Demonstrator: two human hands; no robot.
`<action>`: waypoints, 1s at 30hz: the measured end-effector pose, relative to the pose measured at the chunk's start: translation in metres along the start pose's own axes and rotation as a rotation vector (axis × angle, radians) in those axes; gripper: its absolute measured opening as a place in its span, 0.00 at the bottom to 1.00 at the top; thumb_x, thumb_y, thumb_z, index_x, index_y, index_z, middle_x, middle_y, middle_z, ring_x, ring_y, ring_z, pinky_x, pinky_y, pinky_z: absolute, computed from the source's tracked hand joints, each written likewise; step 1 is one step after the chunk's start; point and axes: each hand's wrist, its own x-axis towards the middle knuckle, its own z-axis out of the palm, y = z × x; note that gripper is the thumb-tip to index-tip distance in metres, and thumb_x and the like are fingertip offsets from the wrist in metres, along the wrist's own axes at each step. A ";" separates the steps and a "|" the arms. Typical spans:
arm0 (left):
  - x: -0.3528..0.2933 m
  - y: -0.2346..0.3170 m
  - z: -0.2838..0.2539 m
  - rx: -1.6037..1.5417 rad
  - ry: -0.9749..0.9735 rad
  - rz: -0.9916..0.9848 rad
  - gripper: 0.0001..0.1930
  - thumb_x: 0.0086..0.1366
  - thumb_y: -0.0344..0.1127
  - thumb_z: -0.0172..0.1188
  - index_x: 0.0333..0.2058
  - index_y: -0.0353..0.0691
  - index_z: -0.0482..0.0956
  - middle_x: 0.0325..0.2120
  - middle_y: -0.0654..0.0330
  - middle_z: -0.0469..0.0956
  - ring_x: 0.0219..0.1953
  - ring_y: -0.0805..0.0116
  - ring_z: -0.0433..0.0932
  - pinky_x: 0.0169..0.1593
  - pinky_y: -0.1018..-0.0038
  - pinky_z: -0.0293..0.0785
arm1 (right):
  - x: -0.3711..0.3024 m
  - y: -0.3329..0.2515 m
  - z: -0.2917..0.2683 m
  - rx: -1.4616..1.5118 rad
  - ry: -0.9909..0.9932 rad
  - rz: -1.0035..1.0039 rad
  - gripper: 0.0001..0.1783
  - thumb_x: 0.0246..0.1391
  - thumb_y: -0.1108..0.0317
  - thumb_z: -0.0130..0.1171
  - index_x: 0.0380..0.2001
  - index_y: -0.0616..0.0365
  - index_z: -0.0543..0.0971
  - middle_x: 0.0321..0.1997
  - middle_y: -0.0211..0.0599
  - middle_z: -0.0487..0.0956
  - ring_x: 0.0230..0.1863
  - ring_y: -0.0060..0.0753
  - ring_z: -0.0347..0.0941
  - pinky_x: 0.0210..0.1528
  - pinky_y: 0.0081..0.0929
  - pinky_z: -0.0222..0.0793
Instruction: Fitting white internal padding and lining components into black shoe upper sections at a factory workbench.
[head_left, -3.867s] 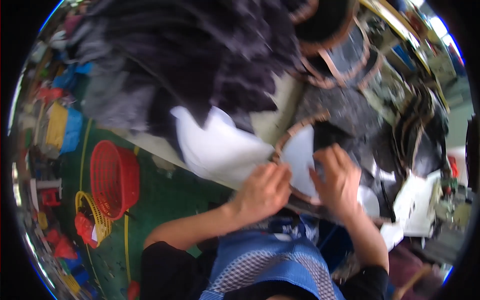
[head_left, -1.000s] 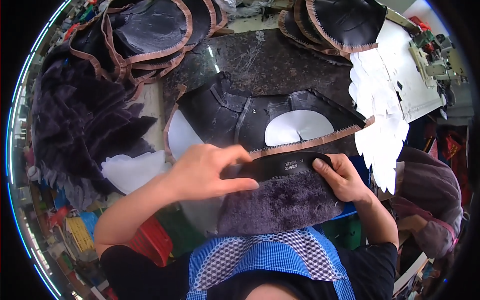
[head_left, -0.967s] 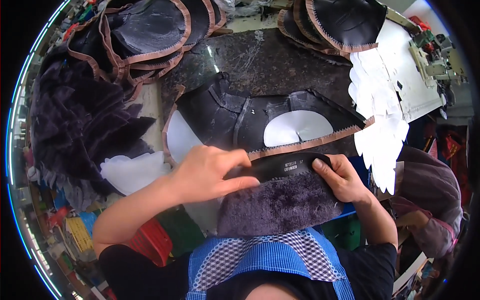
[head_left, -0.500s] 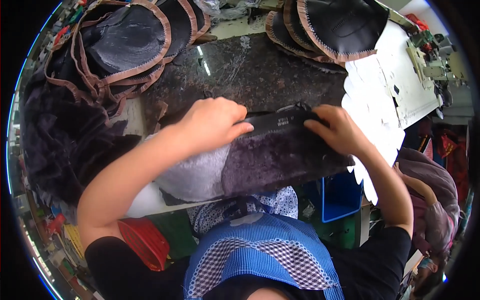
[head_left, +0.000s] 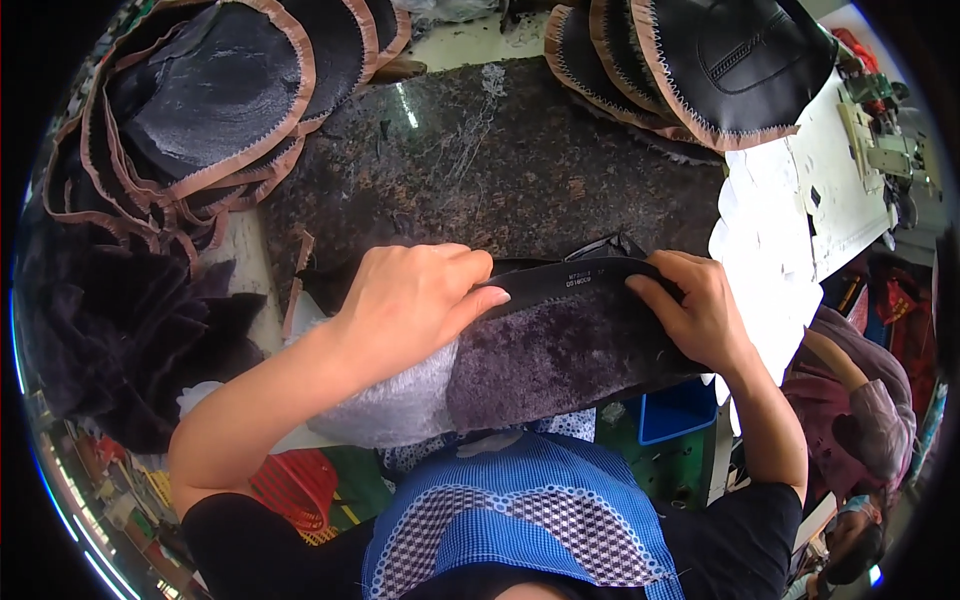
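Note:
A fur-lined black leather piece (head_left: 548, 352) is stretched between my two hands near the front edge of the dark stone slab (head_left: 480, 190). Its smooth black top band bears small white print; below that lies dark purple-grey pile, with pale grey pile at the left end. My left hand (head_left: 425, 290) pinches the band left of its middle, thumb on the near face. Gripping the right end of the band, my right hand (head_left: 700, 305) also has its thumb in front and fingers behind. What lies behind the band is mostly hidden.
Black leather pieces with brown zigzag-stitched edging are stacked at the back left (head_left: 215, 85) and back right (head_left: 730, 60). Dark pile fabric (head_left: 140, 340) heaps at the left. White sheets (head_left: 765, 220) lie right. A blue bin (head_left: 678, 412), a red basket (head_left: 298, 487) and a co-worker (head_left: 850, 400) are lower.
My view has shifted, so slab and stacks sit differently in it. Both hands keep hold of the leather piece, which now appears lower and nearer my apron, its left hand slightly lower too.

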 end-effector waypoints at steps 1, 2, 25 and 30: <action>0.001 -0.001 0.001 -0.008 -0.002 -0.002 0.15 0.67 0.44 0.65 0.29 0.38 0.77 0.24 0.55 0.77 0.26 0.48 0.79 0.28 0.58 0.73 | 0.001 0.001 0.001 -0.003 -0.007 0.026 0.11 0.60 0.70 0.65 0.31 0.68 0.77 0.23 0.48 0.72 0.24 0.46 0.71 0.28 0.39 0.66; 0.002 -0.002 0.001 -0.012 -0.003 0.001 0.15 0.67 0.44 0.65 0.29 0.38 0.77 0.24 0.55 0.77 0.26 0.48 0.79 0.28 0.58 0.73 | 0.002 0.002 0.001 -0.005 -0.013 0.052 0.12 0.60 0.69 0.65 0.29 0.69 0.76 0.22 0.48 0.72 0.22 0.46 0.70 0.27 0.38 0.66; 0.005 -0.006 -0.043 0.135 -0.203 0.290 0.13 0.58 0.40 0.69 0.24 0.39 0.77 0.23 0.57 0.79 0.35 0.53 0.81 0.39 0.61 0.77 | 0.015 -0.039 0.045 -0.081 -0.005 -0.512 0.23 0.39 0.79 0.64 0.44 0.63 0.82 0.48 0.38 0.80 0.48 0.43 0.77 0.51 0.35 0.77; 0.004 -0.018 -0.058 0.188 -0.282 0.375 0.14 0.61 0.41 0.68 0.23 0.41 0.76 0.20 0.59 0.76 0.30 0.56 0.80 0.36 0.60 0.74 | 0.015 -0.037 0.047 -0.088 0.001 -0.529 0.23 0.38 0.78 0.65 0.44 0.62 0.82 0.49 0.38 0.80 0.48 0.42 0.77 0.51 0.35 0.78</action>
